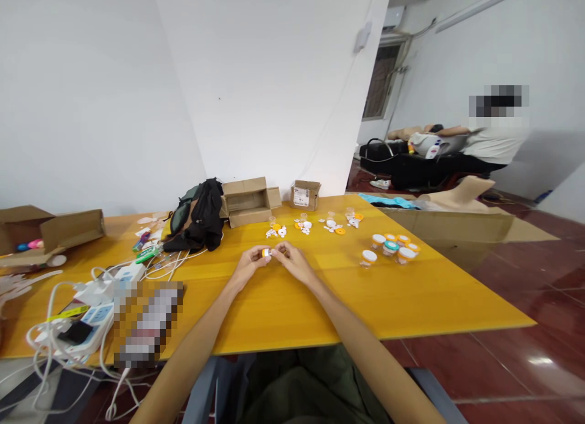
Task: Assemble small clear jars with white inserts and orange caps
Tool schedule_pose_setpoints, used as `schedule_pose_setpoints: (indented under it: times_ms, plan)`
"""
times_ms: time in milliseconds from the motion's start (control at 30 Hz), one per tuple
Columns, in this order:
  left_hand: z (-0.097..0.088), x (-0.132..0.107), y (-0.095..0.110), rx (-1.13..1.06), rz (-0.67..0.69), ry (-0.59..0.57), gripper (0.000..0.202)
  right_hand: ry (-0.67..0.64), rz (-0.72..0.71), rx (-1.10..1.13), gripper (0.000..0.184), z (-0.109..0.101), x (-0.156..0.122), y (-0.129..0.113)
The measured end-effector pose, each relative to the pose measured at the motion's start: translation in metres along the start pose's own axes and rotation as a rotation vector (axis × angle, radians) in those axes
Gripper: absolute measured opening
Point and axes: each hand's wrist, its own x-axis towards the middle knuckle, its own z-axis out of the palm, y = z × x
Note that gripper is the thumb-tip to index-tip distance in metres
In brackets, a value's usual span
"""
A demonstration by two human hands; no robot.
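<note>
Pinches a small white-and-orange piece [266,253] in the left grip [249,262], thumb against fingers. Brings the right grip [289,258] in just beside, fingers curled toward the piece, perhaps to steady something so small from both sides; cannot tell a pinch there from a light touch. Holds everything over the surface [283,320] in front of the body, likely for close sight.

Spreads out, just beyond the grip, in four clusters of white parts [282,232], orange rings [340,231] and clear cups [350,211], seemingly to tell one set from another within reach. Gathers, to the right of the grip, in lidded jars [369,257], probably grouped against mixing with loose parts. Farther beyond, against the wall, stands in an open cardboard box [250,217]. To the left of the grip, lies in a black bag [203,220] and power strips [98,320], apparently out of the arms' way.
</note>
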Motion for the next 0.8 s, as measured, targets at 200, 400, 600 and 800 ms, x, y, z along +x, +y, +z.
schedule_pose_setpoints:
  times_ms: [200, 400, 600, 800]
  plan:
    - [0.0011, 0.0006, -0.0001, 0.006, 0.023, -0.032, 0.038, -0.002, 0.054, -0.206, 0.041, -0.003, -0.0006, -0.0016]
    - [-0.0012, 0.002, -0.0018, 0.042, 0.03, -0.04, 0.039, -0.005, 0.075, -0.21, 0.041, -0.0025, -0.0006, -0.0035]
    - [-0.0011, 0.0021, -0.0017, 0.035, 0.022, -0.034, 0.038, 0.017, 0.008, -0.183, 0.039, 0.0, 0.0005, 0.0003]
    - [-0.0019, 0.002, -0.0015, 0.031, 0.027, -0.039, 0.038, 0.004, 0.029, -0.17, 0.038, -0.0003, 0.0008, 0.0011]
